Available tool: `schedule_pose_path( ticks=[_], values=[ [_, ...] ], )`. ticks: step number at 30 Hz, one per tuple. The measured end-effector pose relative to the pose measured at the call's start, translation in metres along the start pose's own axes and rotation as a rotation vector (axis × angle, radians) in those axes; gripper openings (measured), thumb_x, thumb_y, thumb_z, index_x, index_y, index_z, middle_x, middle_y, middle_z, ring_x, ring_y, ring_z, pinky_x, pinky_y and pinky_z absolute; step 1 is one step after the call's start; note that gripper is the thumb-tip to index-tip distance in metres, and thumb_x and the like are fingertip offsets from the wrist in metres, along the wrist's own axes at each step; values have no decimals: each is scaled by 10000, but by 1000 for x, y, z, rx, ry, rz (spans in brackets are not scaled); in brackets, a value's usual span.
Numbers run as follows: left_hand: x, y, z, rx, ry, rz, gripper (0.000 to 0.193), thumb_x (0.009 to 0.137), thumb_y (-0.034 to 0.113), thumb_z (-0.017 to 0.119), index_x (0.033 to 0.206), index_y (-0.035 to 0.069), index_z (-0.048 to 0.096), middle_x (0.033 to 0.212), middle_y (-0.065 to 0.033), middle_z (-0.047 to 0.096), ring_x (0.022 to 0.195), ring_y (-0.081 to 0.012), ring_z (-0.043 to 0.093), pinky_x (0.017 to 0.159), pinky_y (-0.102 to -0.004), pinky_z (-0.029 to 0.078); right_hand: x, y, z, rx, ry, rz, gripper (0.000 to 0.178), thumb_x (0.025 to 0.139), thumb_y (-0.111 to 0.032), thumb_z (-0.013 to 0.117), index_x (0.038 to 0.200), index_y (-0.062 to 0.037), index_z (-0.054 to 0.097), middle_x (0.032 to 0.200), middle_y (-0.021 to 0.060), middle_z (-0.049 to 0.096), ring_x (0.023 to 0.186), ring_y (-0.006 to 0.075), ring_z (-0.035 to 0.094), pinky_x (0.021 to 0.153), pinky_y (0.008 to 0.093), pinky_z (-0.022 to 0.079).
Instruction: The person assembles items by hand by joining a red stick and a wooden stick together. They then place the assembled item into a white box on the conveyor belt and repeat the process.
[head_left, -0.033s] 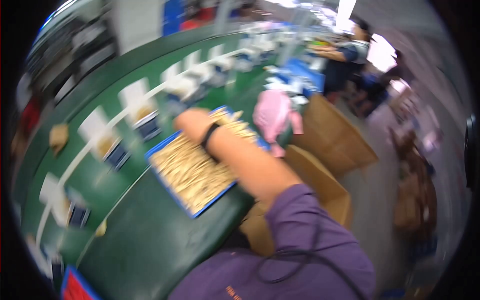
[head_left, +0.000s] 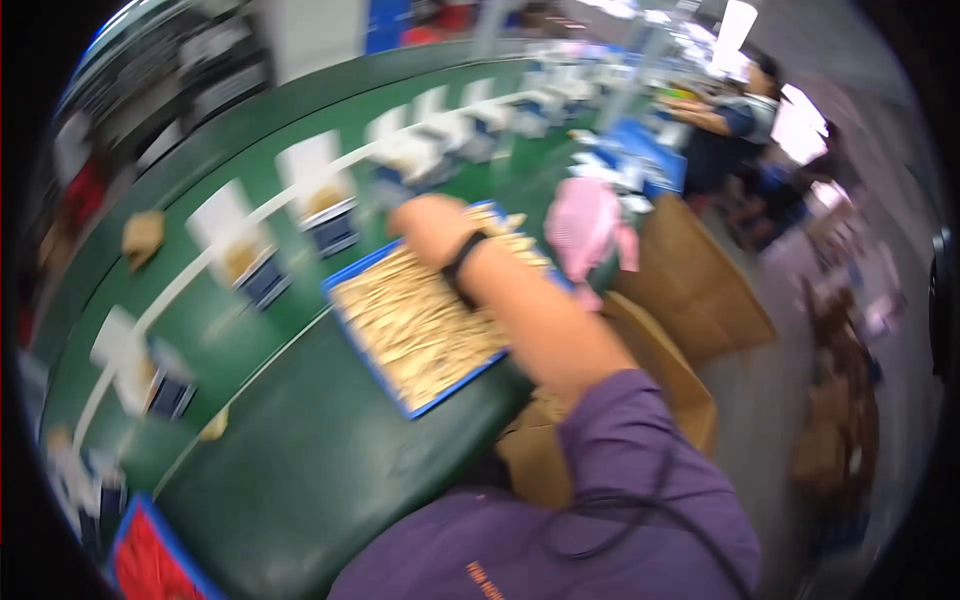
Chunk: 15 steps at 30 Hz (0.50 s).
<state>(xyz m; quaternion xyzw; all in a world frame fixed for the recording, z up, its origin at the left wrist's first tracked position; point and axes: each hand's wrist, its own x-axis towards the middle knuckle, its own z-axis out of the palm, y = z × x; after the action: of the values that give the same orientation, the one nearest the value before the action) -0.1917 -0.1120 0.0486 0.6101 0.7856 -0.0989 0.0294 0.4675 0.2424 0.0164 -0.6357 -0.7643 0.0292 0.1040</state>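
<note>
Closest to you, your purple sleeve (head_left: 640, 440) crosses the cardboard carton (head_left: 690, 390), a black cable (head_left: 600, 550) looped over it, and your left hand is out of sight. In front of you is the dark green tabletop (head_left: 270, 470), with a blue-rimmed holder of red material (head_left: 150, 560) peeping in at the lower left. Now the blue tray (head_left: 459, 384): it sits at a slant on the tabletop, its bed of slim pale pieces (head_left: 415, 320) covering nearly all you can see of it, so by the look of it there's plenty left to work through. Your right hand (head_left: 432, 222), black band (head_left: 463, 265) at the wrist, is out over the tray's far left side; the grip is blurred with the fingers hidden, so I can't tell whether it's clenched, released or grasping a piece. Just past it sits a dark blue and white box (head_left: 392, 188), and I can't make out what's inside. Left along the green belt (head_left: 215, 335), the three clearest boxes, near (head_left: 172, 393), middle (head_left: 264, 282) and far (head_left: 335, 228), have their white lids up; tan contents show in the middle and far ones, so those look at least partly filled, while no lid among the three is down. Further off, past the pink cloth (head_left: 583, 225), the row blurs too much to judge, and a co-worker (head_left: 740, 115) is busy at the far end.
</note>
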Motion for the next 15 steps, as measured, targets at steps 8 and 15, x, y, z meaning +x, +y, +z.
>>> schedule_pose_path(
  ticks=[8,15],
  values=[
    [-14,-74,45,80,170,-229,203,994,146,569,1085,-29,618,922,-223,627,863,-419,591,808,-475,471,-29,-27,-38,165,-81,4,147,799,-142,673,920,-100,746,920,149,726,912,335,691,824,437,551],
    [-17,18,-27,-617,454,-152,92,1000,97,555,986,6,551,899,-91,632,790,-189,613,709,-326,488,-30,-38,-28,90,-239,-1,130,801,-148,674,897,-86,738,881,152,719,898,333,688,796,440,548]
  ],
)
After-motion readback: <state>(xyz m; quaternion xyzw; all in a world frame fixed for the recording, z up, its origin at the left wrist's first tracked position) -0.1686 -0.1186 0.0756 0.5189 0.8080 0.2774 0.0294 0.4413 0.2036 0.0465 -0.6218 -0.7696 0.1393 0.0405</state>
